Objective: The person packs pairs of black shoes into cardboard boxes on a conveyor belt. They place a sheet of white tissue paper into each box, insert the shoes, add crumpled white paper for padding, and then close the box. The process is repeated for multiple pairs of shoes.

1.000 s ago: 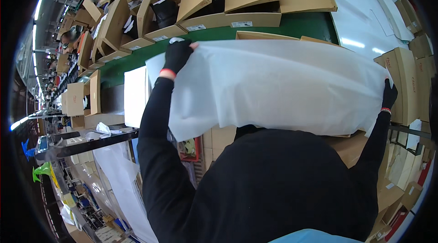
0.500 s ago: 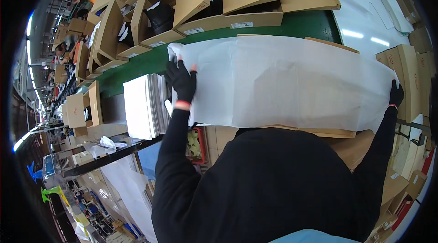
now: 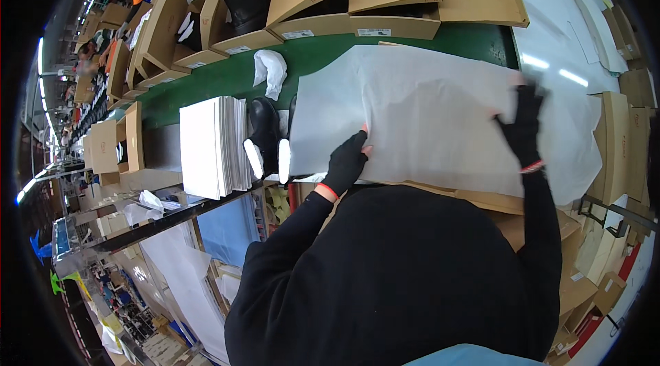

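Fingers of the right hand [image 3: 524,124] are spread over translucent paper [image 3: 440,122]; those of the left hand [image 3: 345,163] touch it — grip cannot be determined — near black boots [image 3: 263,120].

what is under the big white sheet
Brown cardboard shows along the near edge of the white sheet, with a sliver at its far edge. A black boot is partly hidden at its left edge. Whatever lies beneath the middle is covered.
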`<state>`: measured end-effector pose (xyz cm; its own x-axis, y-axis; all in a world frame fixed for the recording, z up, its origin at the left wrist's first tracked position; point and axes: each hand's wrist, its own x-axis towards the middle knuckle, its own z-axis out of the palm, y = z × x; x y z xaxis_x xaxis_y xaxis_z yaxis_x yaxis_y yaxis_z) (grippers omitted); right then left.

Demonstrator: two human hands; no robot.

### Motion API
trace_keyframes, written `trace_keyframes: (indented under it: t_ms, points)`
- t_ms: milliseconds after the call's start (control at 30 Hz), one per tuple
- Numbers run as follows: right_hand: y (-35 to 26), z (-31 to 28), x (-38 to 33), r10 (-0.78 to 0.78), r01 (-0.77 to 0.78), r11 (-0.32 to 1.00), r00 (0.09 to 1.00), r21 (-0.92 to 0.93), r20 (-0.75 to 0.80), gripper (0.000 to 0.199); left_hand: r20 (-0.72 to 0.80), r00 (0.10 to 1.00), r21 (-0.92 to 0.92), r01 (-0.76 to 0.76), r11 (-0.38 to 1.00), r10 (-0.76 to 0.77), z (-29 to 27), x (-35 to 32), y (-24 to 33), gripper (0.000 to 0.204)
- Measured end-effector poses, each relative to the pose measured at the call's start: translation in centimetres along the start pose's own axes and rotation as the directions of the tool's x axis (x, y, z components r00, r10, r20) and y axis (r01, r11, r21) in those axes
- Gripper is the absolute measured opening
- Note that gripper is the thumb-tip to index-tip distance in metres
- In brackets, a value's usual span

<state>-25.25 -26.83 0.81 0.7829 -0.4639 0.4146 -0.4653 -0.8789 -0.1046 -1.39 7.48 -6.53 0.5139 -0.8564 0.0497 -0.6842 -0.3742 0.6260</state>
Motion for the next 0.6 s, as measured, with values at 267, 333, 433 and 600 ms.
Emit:
trace_keyframes:
  t_ms: [267, 333, 433, 600]
  points:
    - [-5.1, 11.9, 1.6, 0.045, 0.058, 0.99, 0.736, -0.13, 0.675, 0.123, 0.134, 0.991, 0.03, 0.013, 0.999, -0.017, -0.3, 3.4, 1.0, 0.059]
    - [-6.2, 13.6, 1.5, 0.105, 0.03, 0.984, 0.694, -0.174, 0.712, 0.122, 0.152, 0.988, 0.031, -0.025, 0.999, 0.02, -0.3, 3.4, 0.5, 0.059]
    - [-8.8, 14.7, 1.6, 0.273, -0.057, 0.951, 0.621, -0.305, 0.735, 0.118, 0.14, 0.989, -0.12, -0.036, 0.992, 0.053, -0.3, 2.2, -0.8, 0.059]
    - [-7.6, 12.4, 3.5, 0.181, -0.112, 0.981, 0.823, -0.159, 0.538, 0.089, 0.545, 0.824, 0.092, 0.125, 0.988, -0.155, -2.4, 2.8, 0.2, 0.067]
